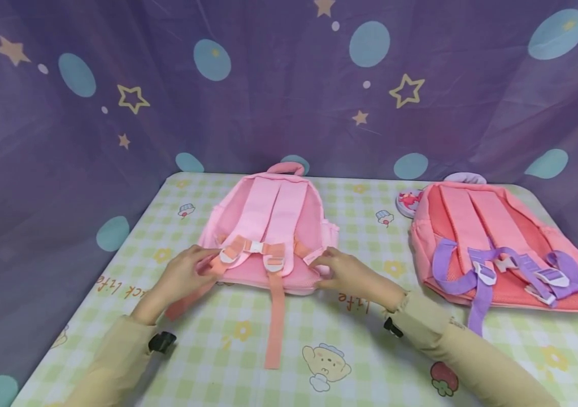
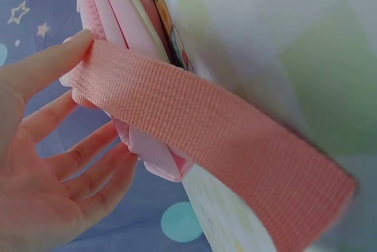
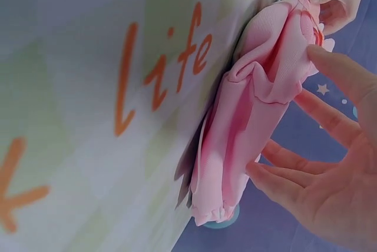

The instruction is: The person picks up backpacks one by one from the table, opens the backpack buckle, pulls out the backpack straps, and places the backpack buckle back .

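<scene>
A pink backpack (image 1: 289, 215) lies on the table with its shoulder straps up and a white chest buckle (image 1: 256, 247) joining them. At its left lower side, my left hand (image 1: 184, 276) pinches an orange webbing strap (image 2: 153, 93) between thumb and index finger. The strap's loose end hangs past the hand, while the other fingertips touch the bag's side. My right hand (image 1: 342, 274) rests on the bag's right lower side, the thumb near the back panel and the spread fingers along the side pocket (image 3: 235, 134). A second orange strap (image 1: 275, 322) trails toward me.
To the right lies a coral backpack (image 1: 502, 243) with purple straps (image 1: 482, 308), a round character piece (image 1: 408, 202) beside it. A green checked cloth (image 1: 207, 362) covers the table. Behind hangs a purple curtain (image 1: 278, 113) with stars and dots.
</scene>
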A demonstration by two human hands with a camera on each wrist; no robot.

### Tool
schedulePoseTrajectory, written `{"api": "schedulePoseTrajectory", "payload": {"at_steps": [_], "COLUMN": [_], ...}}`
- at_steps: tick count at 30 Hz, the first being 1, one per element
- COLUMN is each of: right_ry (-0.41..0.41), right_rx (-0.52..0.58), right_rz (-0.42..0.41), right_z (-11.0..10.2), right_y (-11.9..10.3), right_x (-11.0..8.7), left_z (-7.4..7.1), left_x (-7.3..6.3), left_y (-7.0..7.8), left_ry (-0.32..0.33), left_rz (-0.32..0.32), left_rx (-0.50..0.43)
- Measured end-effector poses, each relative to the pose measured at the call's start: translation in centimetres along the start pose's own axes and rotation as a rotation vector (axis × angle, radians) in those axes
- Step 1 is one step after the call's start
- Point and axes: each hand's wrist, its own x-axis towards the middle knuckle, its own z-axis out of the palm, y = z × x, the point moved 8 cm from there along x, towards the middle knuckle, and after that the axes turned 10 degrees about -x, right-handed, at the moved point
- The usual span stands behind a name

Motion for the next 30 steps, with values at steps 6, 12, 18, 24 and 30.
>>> {"api": "schedulePoseTrajectory", "payload": {"at_steps": [6, 12, 18, 24, 30], "right_ry": [0.002, 0.023, 0.037, 0.034, 0.030], "right_rx": [0.001, 0.003, -0.015, -0.013, -0.045], "right_rz": [0.016, 0.016, 0.035, 0.060, 0.078], "right_z": [-0.4, -0.8, -1.3, -1.6, -1.8], "right_y": [0.7, 1.5, 2.4, 3.4, 4.4], "right_x": [-1.0, -2.0, -3.0, -4.2, -5.2], "left_z": [0.8, 1.7, 2.4, 3.2, 4.0], "left_x": [0.4, 0.8, 1.3, 1.8, 2.2], "left_y": [0.9, 1.6, 2.6, 3.4, 4.2], "left_ry": [-0.009, -0.022, -0.041, -0.055, -0.065], "left_rz": [0.041, 0.076, 0.103, 0.123, 0.138], "left_rx": [-0.016, -0.018, -0.038, -0.047, -0.063]}}
